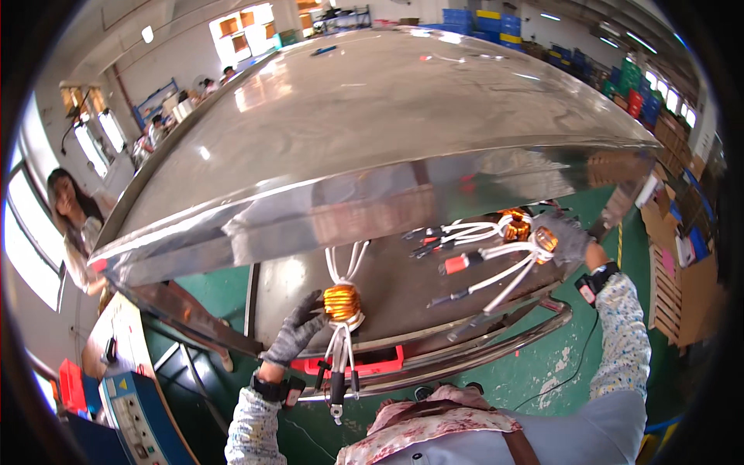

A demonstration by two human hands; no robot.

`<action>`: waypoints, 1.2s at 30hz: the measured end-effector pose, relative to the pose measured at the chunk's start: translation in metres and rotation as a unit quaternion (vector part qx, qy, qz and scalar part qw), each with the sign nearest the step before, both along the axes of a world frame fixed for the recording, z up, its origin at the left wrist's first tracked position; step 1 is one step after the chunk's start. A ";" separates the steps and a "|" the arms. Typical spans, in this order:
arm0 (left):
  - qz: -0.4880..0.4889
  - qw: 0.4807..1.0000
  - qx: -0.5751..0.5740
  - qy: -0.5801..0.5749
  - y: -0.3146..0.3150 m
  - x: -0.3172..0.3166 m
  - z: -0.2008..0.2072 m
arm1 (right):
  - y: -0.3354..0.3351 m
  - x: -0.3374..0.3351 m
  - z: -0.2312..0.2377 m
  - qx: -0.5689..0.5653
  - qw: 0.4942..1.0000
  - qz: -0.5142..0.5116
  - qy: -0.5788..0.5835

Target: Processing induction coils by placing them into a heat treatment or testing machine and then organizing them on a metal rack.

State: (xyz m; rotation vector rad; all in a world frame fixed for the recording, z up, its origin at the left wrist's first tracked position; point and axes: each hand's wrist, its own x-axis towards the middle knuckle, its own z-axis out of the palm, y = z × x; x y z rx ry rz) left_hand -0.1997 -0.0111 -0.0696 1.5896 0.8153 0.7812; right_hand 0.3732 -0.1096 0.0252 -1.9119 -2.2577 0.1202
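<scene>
My left hand (297,332), in a grey work glove, has its fingers closed at the left side of a copper-wound coil (342,302). White-sleeved leads rise from this coil behind the table edge; others hang down with dark ends and a metal lug. At the right, my gloved right hand (571,236) is closed on another copper coil (545,239), its fingertips partly hidden. White leads spread left from it, one with a red piece. A further copper coil (516,225) lies just beside it, with white leads and black ends.
Above the lower metal shelf (291,310) projects a large steel tabletop (341,116). A red tray (387,360) sits at the shelf's near edge. At left are a blue machine (143,418) and a person standing (77,225); cardboard boxes (701,302) stand right.
</scene>
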 end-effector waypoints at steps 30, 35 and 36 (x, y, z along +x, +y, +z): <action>0.033 0.995 -0.068 -0.068 0.007 0.010 -0.010 | 0.085 -0.303 -0.039 -0.371 0.775 -0.118 0.497; 0.034 0.987 -0.143 0.070 0.018 0.027 0.013 | 0.087 -0.256 -0.063 -0.409 0.713 -0.044 0.568; 0.071 0.984 -0.112 0.122 0.023 0.031 0.009 | 0.083 -0.261 -0.061 -0.426 0.677 -0.041 0.599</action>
